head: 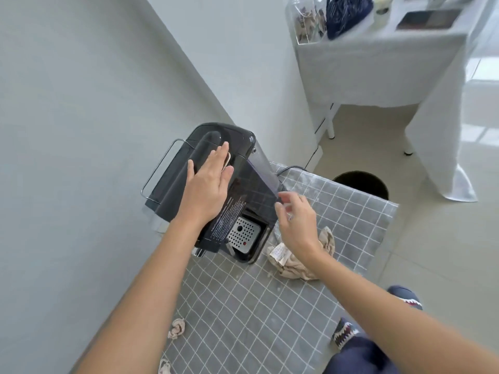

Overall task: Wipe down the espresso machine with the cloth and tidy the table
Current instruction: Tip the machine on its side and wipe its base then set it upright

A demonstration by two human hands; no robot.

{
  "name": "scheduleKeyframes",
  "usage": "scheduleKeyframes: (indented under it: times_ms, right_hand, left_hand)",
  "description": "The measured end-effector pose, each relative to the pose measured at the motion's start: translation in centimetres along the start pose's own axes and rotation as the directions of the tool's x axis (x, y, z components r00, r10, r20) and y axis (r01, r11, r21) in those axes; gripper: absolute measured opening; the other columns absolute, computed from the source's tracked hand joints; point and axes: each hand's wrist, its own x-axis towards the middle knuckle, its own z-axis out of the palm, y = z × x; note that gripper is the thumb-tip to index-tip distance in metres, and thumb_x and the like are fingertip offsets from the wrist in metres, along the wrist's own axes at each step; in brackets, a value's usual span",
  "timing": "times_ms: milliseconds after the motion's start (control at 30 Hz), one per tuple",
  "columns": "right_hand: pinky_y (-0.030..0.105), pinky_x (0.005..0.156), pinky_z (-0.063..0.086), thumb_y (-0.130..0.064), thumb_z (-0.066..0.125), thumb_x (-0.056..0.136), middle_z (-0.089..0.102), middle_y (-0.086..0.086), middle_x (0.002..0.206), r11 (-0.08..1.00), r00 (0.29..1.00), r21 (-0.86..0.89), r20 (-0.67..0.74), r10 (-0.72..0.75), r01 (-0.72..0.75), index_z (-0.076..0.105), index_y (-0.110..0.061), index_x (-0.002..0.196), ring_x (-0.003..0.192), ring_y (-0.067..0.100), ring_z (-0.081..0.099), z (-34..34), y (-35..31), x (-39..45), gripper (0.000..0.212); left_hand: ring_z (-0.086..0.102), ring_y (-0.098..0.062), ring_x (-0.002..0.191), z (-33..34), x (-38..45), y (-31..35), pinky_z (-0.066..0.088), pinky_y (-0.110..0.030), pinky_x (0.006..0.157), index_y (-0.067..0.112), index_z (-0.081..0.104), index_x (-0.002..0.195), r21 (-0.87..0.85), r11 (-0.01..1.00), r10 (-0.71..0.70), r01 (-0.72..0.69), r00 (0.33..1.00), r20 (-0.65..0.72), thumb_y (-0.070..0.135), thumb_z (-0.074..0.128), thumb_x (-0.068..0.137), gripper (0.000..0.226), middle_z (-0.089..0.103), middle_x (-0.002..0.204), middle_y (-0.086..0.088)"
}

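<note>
Against the grey wall, on the checked table (243, 306), my left hand (208, 184) lies flat on the espresso machine (216, 168) to steady it while my right hand (297, 222), fingers loose and empty, hovers above the cloth (294, 263) (crumpled just beside the machine).

The espresso machine (216, 184) stands at the table's (351, 211) far left corner, against the wall (81, 103). The cloth (297, 263) lies on the table just right of the machine's base. Crumpled tissues (176, 328) sit at the table's left edge, nearer the person. A bin (361, 183) stands on the floor beyond the table's far right edge.
</note>
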Motion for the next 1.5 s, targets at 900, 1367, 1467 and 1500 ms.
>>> scheduleKeyframes:
  times_ms: [900,1367,1467,1500]
  right_hand:
    - [0.022,0.052,0.049,-0.017,0.059,0.095,0.063,0.000,0.052,0.973,0.923,0.144,0.365,0.119,-0.183,0.067,-0.003,0.069,0.043,0.008,0.053,3.0,-12.9,5.0,0.031]
    - [0.024,0.044,0.030,-0.018,0.054,0.093,0.046,-0.003,0.051,0.977,0.809,-0.128,0.585,-0.063,0.169,0.058,-0.013,0.059,0.046,0.015,0.036,5.6,-18.8,16.8,0.035]
    - [0.020,0.042,0.028,-0.019,0.055,0.092,0.042,-0.001,0.053,0.949,0.778,-0.203,0.624,-0.066,0.243,0.058,-0.013,0.060,0.045,0.016,0.033,6.6,-19.8,18.2,0.033]
    - [0.021,0.042,0.028,-0.019,0.054,0.092,0.042,0.000,0.053,0.938,0.767,-0.223,0.639,-0.067,0.267,0.059,-0.012,0.062,0.046,0.017,0.032,6.9,-19.9,18.6,0.031]
  left_hand:
    - [0.063,-0.031,0.105,-5.7,4.2,-12.6,0.041,-0.024,0.080,0.006,0.072,0.098,-0.344,0.705,-0.663,0.620,0.748,-0.009,0.012,0.048,0.096,0.025,0.071,0.106,-0.015]
    - [0.054,-0.010,0.039,-7.9,-3.1,-11.1,0.051,-0.017,0.041,0.001,0.057,0.075,-0.765,0.172,-0.862,0.621,0.470,0.188,-0.005,0.047,0.095,0.023,0.053,0.066,-0.011]
    - [0.058,-0.007,0.033,-7.6,-4.0,-10.1,0.054,-0.020,0.043,-0.001,0.056,0.077,-0.827,0.065,-0.879,0.558,0.424,0.217,-0.006,0.049,0.094,0.020,0.054,0.068,-0.014]
    - [0.059,-0.008,0.034,-7.4,-4.2,-9.8,0.055,-0.021,0.043,-0.002,0.056,0.078,-0.840,0.045,-0.881,0.540,0.418,0.221,-0.007,0.048,0.094,0.019,0.054,0.068,-0.015]
